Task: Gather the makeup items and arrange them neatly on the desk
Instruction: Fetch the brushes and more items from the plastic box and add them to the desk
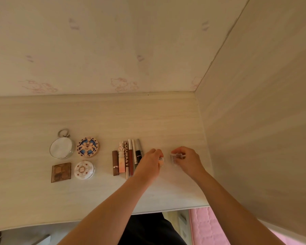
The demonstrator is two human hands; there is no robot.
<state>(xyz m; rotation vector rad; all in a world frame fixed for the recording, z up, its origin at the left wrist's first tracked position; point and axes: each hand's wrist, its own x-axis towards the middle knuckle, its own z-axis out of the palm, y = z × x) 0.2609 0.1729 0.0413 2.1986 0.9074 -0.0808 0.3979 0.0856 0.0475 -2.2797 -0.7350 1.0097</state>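
peach pot pinched by left hand; clear case gripped by right hand | both down at the bench, just right of the lipstick row | light, hard, prob slippy; best pinched by the sides

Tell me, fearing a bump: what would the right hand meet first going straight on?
Probably the left hand, gripping a peach item; the right hand, holding a clear case, points at it.

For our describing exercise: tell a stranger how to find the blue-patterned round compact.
On the pale desk, look left of the row of tubes. The compact lies at the back, right of the round mirror; only its lid bears a blue pattern.
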